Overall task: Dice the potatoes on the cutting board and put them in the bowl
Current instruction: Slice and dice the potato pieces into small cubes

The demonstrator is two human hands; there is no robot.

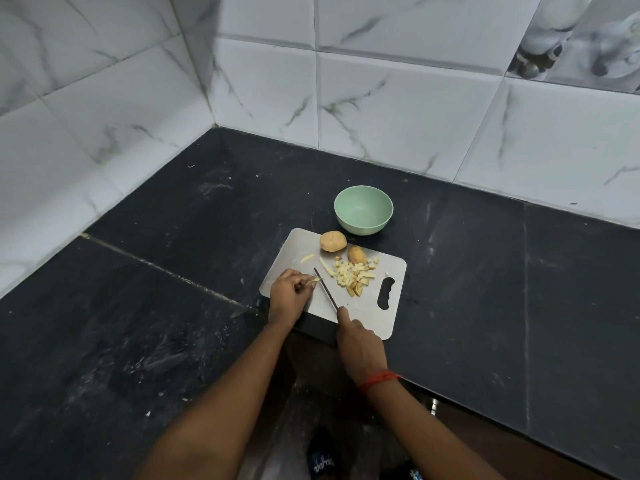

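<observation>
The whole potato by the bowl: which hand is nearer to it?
Left. The left hand holds a potato strip on the board, just before the whole potato; the right hand grips the knife at its near edge.

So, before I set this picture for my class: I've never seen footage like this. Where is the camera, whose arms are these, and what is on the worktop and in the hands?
There is no machine here. One camera sits on a person's head, looking forward and down, so the two arms reaching in from the bottom are that person's own. The left hand pinches a thin potato strip on a pale cutting board, which lies on a dark counter. The right hand, with a red thread at the wrist, grips a knife, its blade at the end of that strip. Also on the board are a pile of diced potato, a whole potato and a smaller piece with skin on. Behind the board stands a green bowl, with nothing visible in it.
</observation>
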